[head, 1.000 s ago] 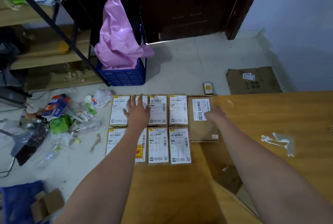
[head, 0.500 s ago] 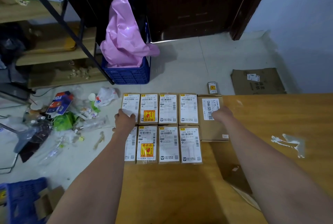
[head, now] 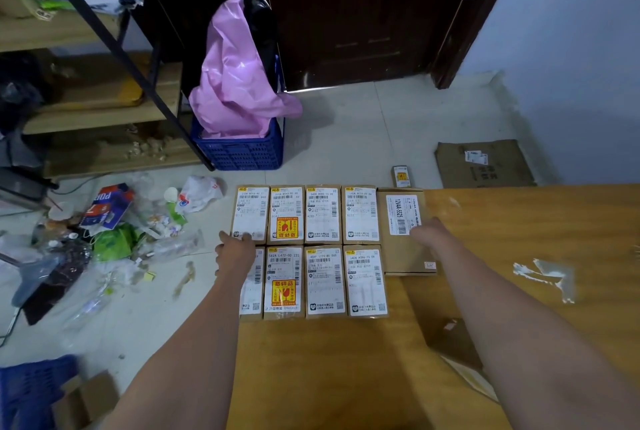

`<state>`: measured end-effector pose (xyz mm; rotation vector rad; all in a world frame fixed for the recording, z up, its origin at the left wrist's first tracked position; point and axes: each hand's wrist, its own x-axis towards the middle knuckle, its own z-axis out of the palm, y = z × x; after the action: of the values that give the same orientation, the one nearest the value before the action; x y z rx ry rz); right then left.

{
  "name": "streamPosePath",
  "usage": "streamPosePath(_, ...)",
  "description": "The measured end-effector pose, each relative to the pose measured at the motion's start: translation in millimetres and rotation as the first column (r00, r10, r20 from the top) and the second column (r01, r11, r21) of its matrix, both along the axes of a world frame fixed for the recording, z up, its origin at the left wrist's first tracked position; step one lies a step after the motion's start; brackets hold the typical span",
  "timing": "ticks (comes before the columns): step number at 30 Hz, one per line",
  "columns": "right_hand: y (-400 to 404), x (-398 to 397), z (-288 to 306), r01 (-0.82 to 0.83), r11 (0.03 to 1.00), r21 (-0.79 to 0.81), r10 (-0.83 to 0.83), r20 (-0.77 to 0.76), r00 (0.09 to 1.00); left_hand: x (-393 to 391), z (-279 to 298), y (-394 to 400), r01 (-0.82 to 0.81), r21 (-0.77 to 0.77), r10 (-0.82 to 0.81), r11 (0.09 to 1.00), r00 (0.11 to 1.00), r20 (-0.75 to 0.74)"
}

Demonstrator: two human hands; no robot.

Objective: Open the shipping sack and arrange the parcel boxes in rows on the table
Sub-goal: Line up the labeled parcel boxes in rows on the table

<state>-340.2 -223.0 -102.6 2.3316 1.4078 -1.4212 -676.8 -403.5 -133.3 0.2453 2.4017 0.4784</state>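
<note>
Several small cardboard parcel boxes with white labels lie in two rows of four at the far left corner of the wooden table (head: 519, 222). The far-left box (head: 250, 211) and the near-left box (head: 254, 294) form the left end of the block. My left hand (head: 235, 251) presses against that left end where the two boxes meet, thumb on the far one. A larger flat box (head: 401, 253) lies against the right side of the rows. My right hand (head: 427, 234) rests flat on it beside its label.
A pink plastic bag (head: 235, 83) stands in a blue crate (head: 242, 152) on the floor beyond the table. Litter (head: 114, 222) covers the floor at left, by wooden shelves (head: 86, 111). A flattened carton (head: 485, 165) and a small box (head: 401, 176) lie on the floor.
My left hand has slid from the top of the far row down to the left end of the block. My right hand has stayed on the larger box.
</note>
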Motion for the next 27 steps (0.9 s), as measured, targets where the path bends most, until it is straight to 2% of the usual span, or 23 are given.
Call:
streamPosePath(11, -15, -3, 2, -0.058, 0.998, 0.013, 0.058, 0.011, 0.998, 4, -5, -7, 0.031, 0.023, -0.032, 0.999, 0.999, 0.006)
streamPosePath(18, -6, 2, 4, -0.02, 1.0, 0.006, 0.019, 0.015, 1.0, 0, 0, -5, 0.03, 0.049, -0.03, 0.998, 0.999, 0.016)
streamPosePath(27, 2, 4, 10, -0.045, 0.999, -0.014, 0.046, 0.039, 0.998, -10, 1, -7, -0.001, 0.039, -0.001, 0.999, 0.999, 0.04)
